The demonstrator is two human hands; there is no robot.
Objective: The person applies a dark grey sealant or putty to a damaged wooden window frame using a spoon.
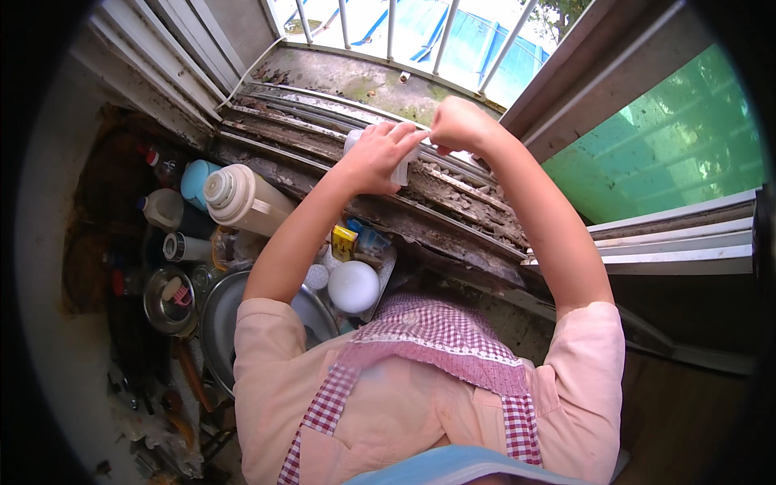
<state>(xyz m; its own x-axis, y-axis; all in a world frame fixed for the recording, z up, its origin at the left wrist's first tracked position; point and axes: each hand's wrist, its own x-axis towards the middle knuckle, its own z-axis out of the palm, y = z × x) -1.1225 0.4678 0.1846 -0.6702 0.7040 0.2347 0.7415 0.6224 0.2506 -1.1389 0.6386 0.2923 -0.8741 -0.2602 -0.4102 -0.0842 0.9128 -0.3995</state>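
My left hand (385,154) is closed around a translucent plastic container (402,172), held over the tracks of a window sill. The fingers cover most of the container. Just right of it, my right hand (464,126) is curled into a loose fist, its fingertips turned away and partly hidden. Whether something small sits in that fist cannot be seen. The two hands almost touch. Under them, the metal window track (291,118) is dirty, and grey crumbly debris (470,197) fills the grooves to the right.
White bars (391,30) stand beyond the sill. A green-tinted sliding pane (667,139) is on the right. Crowded at left are a beige thermos (248,197), a light-blue container (199,182), a yellow box (344,242), a white round object (353,286) and a steel bowl (163,315).
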